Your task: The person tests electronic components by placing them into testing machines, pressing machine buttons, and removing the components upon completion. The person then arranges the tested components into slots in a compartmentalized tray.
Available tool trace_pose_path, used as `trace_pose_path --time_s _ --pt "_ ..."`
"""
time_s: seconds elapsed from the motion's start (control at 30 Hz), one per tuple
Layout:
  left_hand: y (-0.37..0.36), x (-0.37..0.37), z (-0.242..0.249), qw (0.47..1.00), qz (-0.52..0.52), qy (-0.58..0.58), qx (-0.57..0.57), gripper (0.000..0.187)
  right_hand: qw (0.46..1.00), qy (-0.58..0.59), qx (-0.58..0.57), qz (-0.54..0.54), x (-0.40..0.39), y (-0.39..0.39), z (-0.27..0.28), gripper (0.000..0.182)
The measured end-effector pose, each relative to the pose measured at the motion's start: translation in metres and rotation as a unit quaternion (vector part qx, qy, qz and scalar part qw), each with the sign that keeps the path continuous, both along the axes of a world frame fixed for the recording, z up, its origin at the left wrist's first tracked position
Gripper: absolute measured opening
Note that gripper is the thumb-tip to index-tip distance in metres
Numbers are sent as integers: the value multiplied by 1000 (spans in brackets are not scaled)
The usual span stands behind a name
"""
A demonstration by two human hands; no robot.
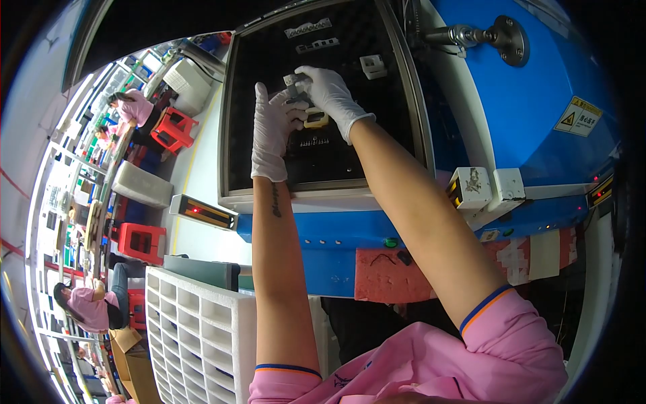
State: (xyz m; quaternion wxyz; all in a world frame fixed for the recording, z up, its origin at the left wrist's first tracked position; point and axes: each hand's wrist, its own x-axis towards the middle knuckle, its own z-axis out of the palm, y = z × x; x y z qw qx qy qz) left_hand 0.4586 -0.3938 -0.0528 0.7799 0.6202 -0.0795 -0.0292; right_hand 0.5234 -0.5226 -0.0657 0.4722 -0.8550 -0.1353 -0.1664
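Note:
Both of my hands wear white gloves and meet over the dark bed of a framed machine tray [259, 168]. Between them is a small grey metal part [293, 89]. My left hand [272, 121] has its thumb stretched out and its other fingers curled against the part's lower side. My right hand [326, 94] pinches the part from above. Just below the fingers lies a yellowish frame-shaped piece [315, 119], partly covered by the gloves. A row of small pins [314, 142] sits nearer the tray's front edge.
Farther back on the bed are two slotted strips [308, 28] and a white block [373, 66]. A blue machine housing [538, 94] stands at right. White foam trays [195, 330] stand lower left. Seated people [87, 306] work at benches far left.

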Motion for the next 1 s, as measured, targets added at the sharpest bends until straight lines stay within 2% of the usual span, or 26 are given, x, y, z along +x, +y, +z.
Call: trace_pose_path --time_s 0.6,0.7,0.73,0.77,0.83,0.87,0.97,1.0 --pt "1 0 -1 1000 -21 4 1 87 1000 12 -5 -5 4 1 -2 33" --pt "-1 3 -5 997 61 23 39 79 996 -9 84 9 9 3 -5 36" --pt "-2 3 -7 997 61 23 39 79 996 -10 84 9 11 3 -6 36" --pt "-4 1 -8 991 87 -8 106 75 978 57 198 33 9 2 -4 38" --pt "-7 -2 -9 959 138 -71 237 67 888 185 413 80 5 0 1 43" --pt "-6 1 -12 959 139 -72 237 67 888 185 412 80 6 -1 0 43" --pt "-4 14 -23 855 245 -164 428 59 865 237 426 119 13 -8 0 51" --pt "-4 16 -25 855 244 -164 428 59 865 236 426 119 14 -6 -2 51"
